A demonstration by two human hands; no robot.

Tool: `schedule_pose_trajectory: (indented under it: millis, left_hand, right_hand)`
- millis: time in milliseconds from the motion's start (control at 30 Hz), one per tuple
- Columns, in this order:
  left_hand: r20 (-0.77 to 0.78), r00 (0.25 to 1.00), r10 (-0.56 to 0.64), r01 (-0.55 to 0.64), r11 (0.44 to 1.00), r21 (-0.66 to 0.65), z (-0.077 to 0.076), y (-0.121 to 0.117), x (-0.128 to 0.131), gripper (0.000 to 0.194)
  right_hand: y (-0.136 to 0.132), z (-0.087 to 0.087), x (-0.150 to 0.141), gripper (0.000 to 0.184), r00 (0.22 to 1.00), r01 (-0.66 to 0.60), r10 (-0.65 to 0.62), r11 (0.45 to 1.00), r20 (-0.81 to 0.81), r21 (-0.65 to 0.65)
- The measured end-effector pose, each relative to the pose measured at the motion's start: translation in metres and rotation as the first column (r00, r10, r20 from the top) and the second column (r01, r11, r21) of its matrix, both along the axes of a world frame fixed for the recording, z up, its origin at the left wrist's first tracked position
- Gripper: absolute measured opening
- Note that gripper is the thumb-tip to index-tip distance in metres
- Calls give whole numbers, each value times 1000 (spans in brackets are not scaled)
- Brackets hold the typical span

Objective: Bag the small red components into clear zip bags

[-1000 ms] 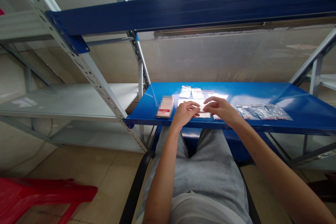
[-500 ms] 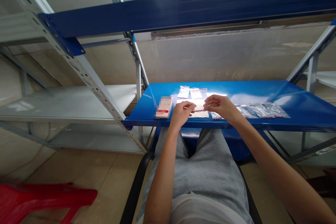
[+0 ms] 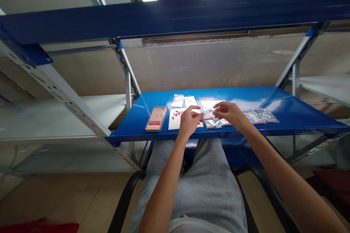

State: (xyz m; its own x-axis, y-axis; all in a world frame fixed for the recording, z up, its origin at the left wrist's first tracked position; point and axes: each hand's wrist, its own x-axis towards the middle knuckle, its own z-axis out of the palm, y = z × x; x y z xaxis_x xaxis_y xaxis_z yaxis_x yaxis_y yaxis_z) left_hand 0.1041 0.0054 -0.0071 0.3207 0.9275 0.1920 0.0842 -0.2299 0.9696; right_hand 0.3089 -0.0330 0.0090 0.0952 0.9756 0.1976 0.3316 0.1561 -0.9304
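Observation:
My left hand (image 3: 190,121) and my right hand (image 3: 226,113) hover close together over the blue steel shelf (image 3: 246,98). Their fingertips seem to pinch a strand of small red beads (image 3: 209,118), though the beads are tiny and partly hidden. A white paper sheet (image 3: 177,119) with loose red beads lies left of my left hand. Clear zip bags (image 3: 213,123) lie under my right fingers, and a flat one (image 3: 207,105) lies behind them. Further bags (image 3: 182,101) lie at the back. A pixelated phone (image 3: 155,119) lies at the left.
More clear bags with red contents (image 3: 258,116) lie on the shelf at the right. Metal uprights (image 3: 128,87) and a blue beam (image 3: 164,16) frame the shelf. My grey-clad lap and black chair arms (image 3: 124,200) sit below its front edge.
The whole view has shifted, so the shelf and its items sit further left and smaller. My hands stay close together at the beads, and the white sheet now shows clearly left of them.

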Motion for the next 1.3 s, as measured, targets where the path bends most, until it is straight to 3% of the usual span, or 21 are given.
schedule_pose_trajectory:
  millis: [133, 233, 300, 467, 667, 867, 1033, 1200, 1300]
  left_hand:
    - [-151, 988, 34, -17, 993, 117, 5, 31, 60, 26]
    - [-280, 957, 76, -38, 989, 141, 0, 63, 101, 33]
    - [-363, 927, 95, -50, 990, 132, -8, 81, 119, 38]
    - [-426, 900, 94, -6, 979, 204, -28, 100, 136, 27]
    - [-455, 889, 61, 69, 962, 265, -27, 94, 138, 21]
    - [-479, 874, 82, 63, 958, 279, -16, 83, 113, 17]
    - [-520, 832, 194, -31, 952, 304, -9, 94, 50, 20]
    - [-545, 773, 325, -164, 932, 323, -9, 111, -30, 20]
    - [-557, 759, 337, -176, 930, 323, -11, 118, -50, 18]
  right_hand:
    - [34, -8, 55, 33, 979, 179, -180, 984, 91, 23]
    - [66, -16, 86, 28, 917, 297, -279, 955, 286, -22]
    - [84, -22, 97, 29, 852, 337, -274, 939, 446, -65]
    - [108, -35, 100, 30, 706, 365, -190, 923, 683, -121]
    - [117, -43, 94, 32, 626, 381, -158, 917, 763, -123]
    - [114, -40, 87, 21, 551, 397, -141, 911, 823, -110]
    - [108, -35, 76, 22, 534, 392, -170, 918, 828, -65]
    - [115, -32, 37, 25, 647, 251, -172, 968, 743, 6]
    - [129, -33, 1, 23, 702, 177, -128, 984, 701, 2]
